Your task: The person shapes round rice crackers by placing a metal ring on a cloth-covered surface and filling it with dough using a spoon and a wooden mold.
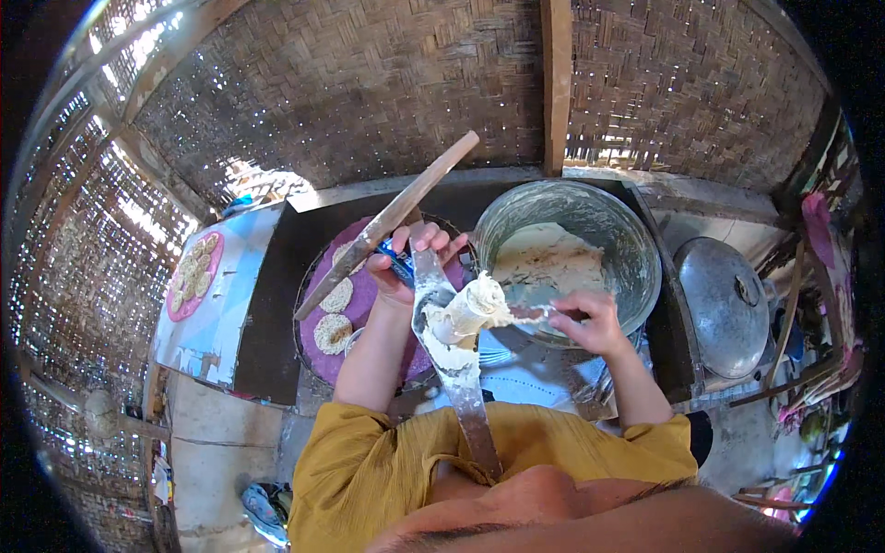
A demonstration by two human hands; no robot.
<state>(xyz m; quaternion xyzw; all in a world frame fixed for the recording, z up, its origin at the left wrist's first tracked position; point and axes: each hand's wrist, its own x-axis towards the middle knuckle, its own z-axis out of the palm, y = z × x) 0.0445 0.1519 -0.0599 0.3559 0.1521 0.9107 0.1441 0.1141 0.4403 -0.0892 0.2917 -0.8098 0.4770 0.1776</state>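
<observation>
Basically, the left hand (pixel 398 267) is clamping the upper end of a long metal blade (pixel 449 346) together with a blue-handled item, fingers wrapped shut, so the flat face is sitting up as a work surface. The blade's long axis is running near-vertical in view, lower end pointing toward the person's lap. The right hand (pixel 590 323) is pinching a thin stick (pixel 533 313), fingers closed, spreading the pale dough lump (pixel 472 309) sitting on the blade, right beside the batter basin (pixel 636 249) for short reach.
</observation>
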